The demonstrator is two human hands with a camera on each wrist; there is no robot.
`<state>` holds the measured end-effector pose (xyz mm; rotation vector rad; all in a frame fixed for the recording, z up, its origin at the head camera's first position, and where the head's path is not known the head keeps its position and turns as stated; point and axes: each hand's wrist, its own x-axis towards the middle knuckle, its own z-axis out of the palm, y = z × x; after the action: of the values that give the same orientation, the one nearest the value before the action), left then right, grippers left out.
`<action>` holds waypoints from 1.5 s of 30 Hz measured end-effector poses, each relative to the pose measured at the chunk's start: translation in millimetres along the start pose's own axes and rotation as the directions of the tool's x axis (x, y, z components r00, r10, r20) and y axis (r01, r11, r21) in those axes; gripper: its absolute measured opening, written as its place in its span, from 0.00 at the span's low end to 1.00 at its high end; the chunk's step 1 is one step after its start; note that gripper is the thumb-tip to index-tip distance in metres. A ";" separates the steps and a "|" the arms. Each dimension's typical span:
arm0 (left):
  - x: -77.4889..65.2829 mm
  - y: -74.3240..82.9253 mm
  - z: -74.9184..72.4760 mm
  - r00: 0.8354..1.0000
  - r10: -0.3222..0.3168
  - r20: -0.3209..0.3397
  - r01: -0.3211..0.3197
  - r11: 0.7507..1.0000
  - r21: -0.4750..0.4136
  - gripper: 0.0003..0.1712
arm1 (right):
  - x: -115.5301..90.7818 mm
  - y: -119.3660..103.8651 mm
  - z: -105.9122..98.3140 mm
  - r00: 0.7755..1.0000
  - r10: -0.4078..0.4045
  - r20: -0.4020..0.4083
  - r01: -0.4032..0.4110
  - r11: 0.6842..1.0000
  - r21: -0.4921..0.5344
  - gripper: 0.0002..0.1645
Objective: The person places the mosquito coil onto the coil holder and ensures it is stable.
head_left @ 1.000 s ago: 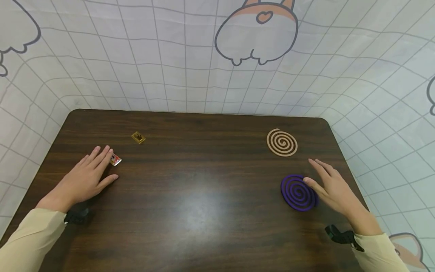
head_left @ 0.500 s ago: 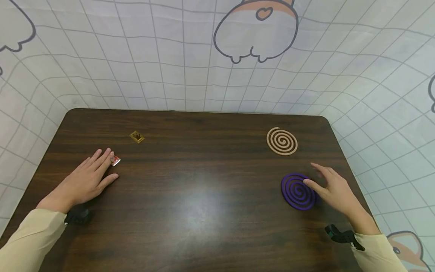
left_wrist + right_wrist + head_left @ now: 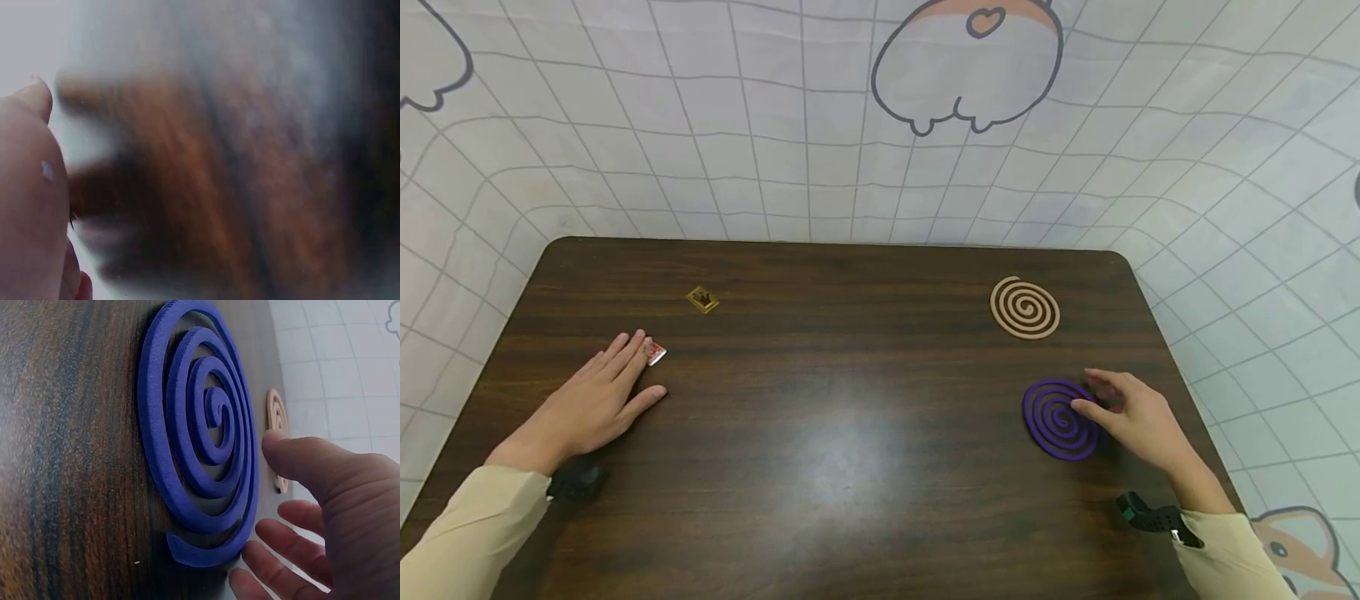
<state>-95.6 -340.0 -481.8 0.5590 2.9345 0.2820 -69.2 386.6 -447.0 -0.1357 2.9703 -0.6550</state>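
Observation:
In the head view my left hand (image 3: 587, 400) lies flat with straight fingers, the fingertips over a small red-and-white card-like piece (image 3: 656, 353) that they partly hide. The left wrist view is blurred, with part of the hand (image 3: 31, 194) at its left edge. A purple mosquito coil (image 3: 1051, 419) lies flat on the dark wooden table. Over its right edge hovers my right hand (image 3: 1142, 421), thumb and fingers loosely bent and apart. In the right wrist view the fingertips are right by the rim of the purple coil (image 3: 153, 419), with nothing between thumb and fingers.
A tan mosquito coil (image 3: 1025, 309) lies behind the purple one. Farther back on the left is a small gold-bordered diamond-shaped piece (image 3: 702, 299). The brown table (image 3: 842, 325) meets a white grid-patterned curtain (image 3: 820, 142) at the back and sides.
My right hand's fingers have bent inward and drawn back toward the purple coil's right edge. The left hand has stayed over the small card-like piece. The head view has tilted slightly down.

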 end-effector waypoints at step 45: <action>3.1 25.9 1.2 0.992 -0.103 0.079 0.105 0.994 -0.026 0.52 | 5.7 -4.8 6.8 0.995 0.084 0.057 -0.087 0.995 0.044 0.32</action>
<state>-89.1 -315.0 -477.9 0.4020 2.8671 0.2844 -73.8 378.8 -451.5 -0.0225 2.8876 -0.6977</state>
